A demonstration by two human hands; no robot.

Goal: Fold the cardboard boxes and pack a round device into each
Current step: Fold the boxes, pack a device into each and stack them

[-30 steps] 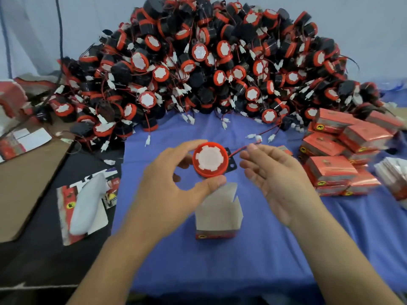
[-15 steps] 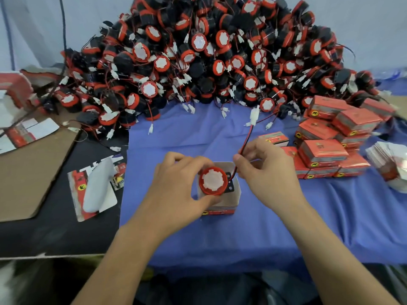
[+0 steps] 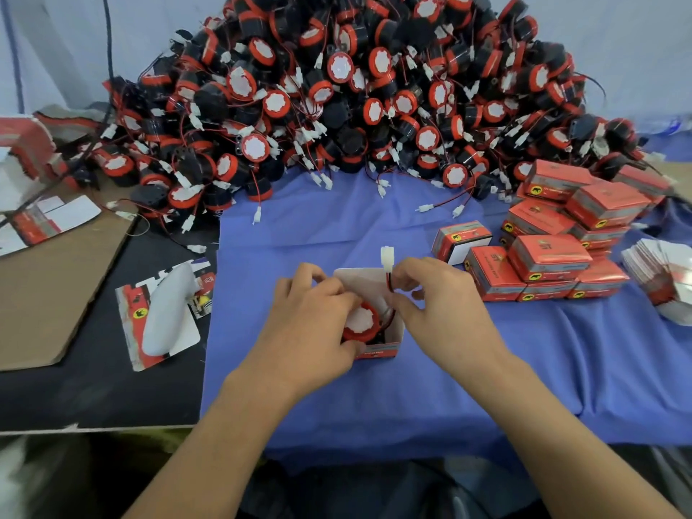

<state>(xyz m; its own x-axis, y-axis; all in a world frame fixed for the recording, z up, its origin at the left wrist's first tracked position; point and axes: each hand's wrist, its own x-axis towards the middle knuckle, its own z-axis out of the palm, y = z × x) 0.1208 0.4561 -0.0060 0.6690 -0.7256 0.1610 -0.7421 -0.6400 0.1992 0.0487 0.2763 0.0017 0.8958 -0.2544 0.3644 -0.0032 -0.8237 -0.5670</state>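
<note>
At worktop centre, on blue cloth: left hand grips round device, partly inside open box. Right hand pinches wire, plug pointing to 12 o'clock. Step: packing. Next, likely: tuck wire in, close flaps. Packed boxes at 2 o'clock

The left hand has brought the round device down. A moment ago the hand held it up in the air over the box. Now the device sits inside the box. The right hand was open, and now it pinches the wire. The white plug has come in close, just above that hand's fingers.
</note>
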